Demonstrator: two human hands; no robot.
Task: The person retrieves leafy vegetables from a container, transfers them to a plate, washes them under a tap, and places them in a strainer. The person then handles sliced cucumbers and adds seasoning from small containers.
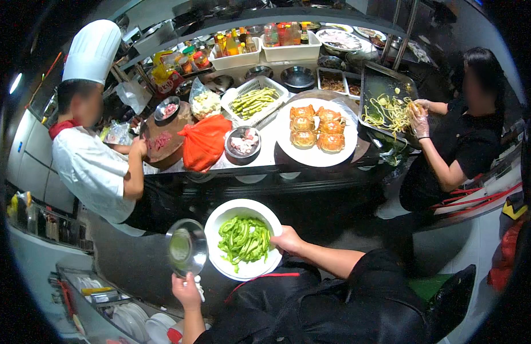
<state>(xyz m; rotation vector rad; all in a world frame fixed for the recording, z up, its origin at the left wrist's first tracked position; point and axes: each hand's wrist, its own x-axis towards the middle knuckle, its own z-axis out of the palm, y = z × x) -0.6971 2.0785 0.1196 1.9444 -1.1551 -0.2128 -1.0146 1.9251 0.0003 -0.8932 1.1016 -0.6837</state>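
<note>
My right hand (288, 239) grips the right rim of a white bowl (214, 230) in front of my body. Sliced green pepper strips (244, 239) lie heaped inside it. My left hand (186, 291) is closed on the lower rim of a metal bowl (200, 243). That bowl is tipped on its side just left of the white one, at its edge; whether the two touch I cannot tell. Its inside looks greenish, and I see no strips in it. A small white thing beside my left fingers is too unclear to name.
Ahead runs a counter with a white plate (317, 156) of crabs, a basket (225, 102) of green stalks, and a red bag (206, 143). A person in a chef's hat (92, 49) cuts meat at left. Another, at right, handles noodles (386, 114). Plates (131, 321) are stacked lower left.
</note>
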